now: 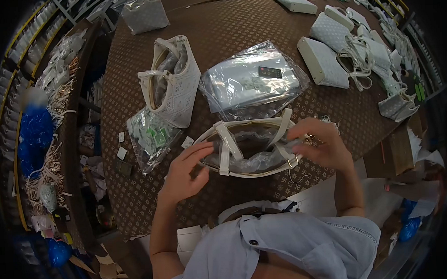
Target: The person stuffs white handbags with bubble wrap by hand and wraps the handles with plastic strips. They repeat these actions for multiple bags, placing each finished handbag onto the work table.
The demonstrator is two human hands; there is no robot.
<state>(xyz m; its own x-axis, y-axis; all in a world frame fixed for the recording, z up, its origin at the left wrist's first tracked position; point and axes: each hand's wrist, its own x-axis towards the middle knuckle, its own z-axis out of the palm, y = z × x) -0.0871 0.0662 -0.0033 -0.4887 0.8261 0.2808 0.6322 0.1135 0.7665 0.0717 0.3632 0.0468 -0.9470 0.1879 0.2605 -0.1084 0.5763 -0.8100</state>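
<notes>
In front of me on the patterned table stands a white handbag (257,169), its top open towards me. Clear plastic wrap (252,163) lines its opening, and two white handles rise from the rim. My left hand (186,172) is at the bag's left end, fingers stretched over the rim and thumb apart. At the right end, near the gold buckle (293,161), my right hand (323,146) has its fingers bent over the rim, with a gap between fingertips and thumb. Whether either hand presses on the bag is hard to see.
A second white handbag (179,94) stands behind on the left, beside a plastic bag of green-and-white tags (153,137). Clear plastic sleeves (251,81) lie behind the near bag. Several white bags (325,60) crowd the right side. A packed shelf (58,117) runs along the left.
</notes>
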